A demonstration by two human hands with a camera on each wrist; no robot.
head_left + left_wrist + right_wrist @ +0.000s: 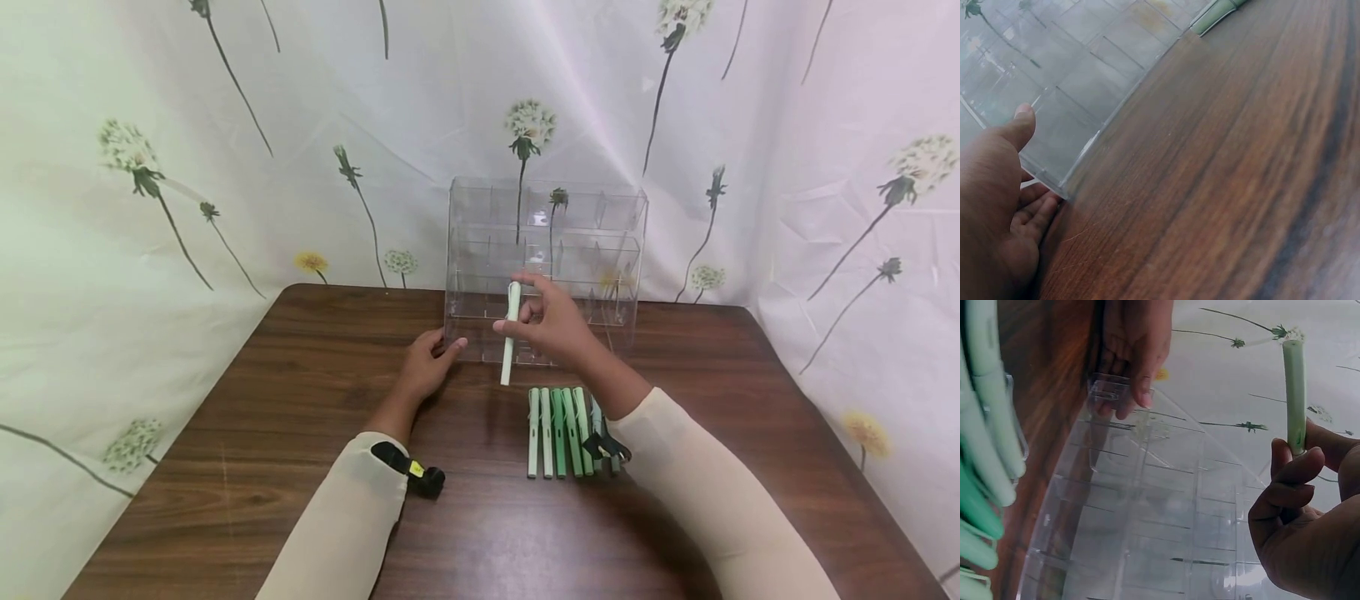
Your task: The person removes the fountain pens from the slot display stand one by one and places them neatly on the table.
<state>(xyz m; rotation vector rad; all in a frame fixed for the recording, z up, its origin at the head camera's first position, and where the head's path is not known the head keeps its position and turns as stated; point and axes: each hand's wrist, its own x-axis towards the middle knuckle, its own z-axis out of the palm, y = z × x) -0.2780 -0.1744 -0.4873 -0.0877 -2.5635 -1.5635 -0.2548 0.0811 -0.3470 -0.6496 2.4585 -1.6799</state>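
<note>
My right hand (pixel 558 325) pinches a pale green pen (pixel 507 354) between thumb and fingers, upright and slightly tilted, in front of a clear plastic tiered organizer (pixel 468 258). In the right wrist view, the pen (pixel 1295 394) projects past the fingertips. My left hand (pixel 426 367) holds the organizer at its lower left corner. In the left wrist view, the left thumb (pixel 1019 128) lies by the front face of the organizer (pixel 1079 106), and the other fingers curl around its side, partly hidden behind it.
A row of several pens (pixel 558 433), pale to deep green, lies on the dark wood table (pixel 300 442) before the organizer; the right wrist camera and sleeve (pixel 675 442) cover its right end. A dandelion-patterned curtain (pixel 300 125) hangs behind the table and along both sides.
</note>
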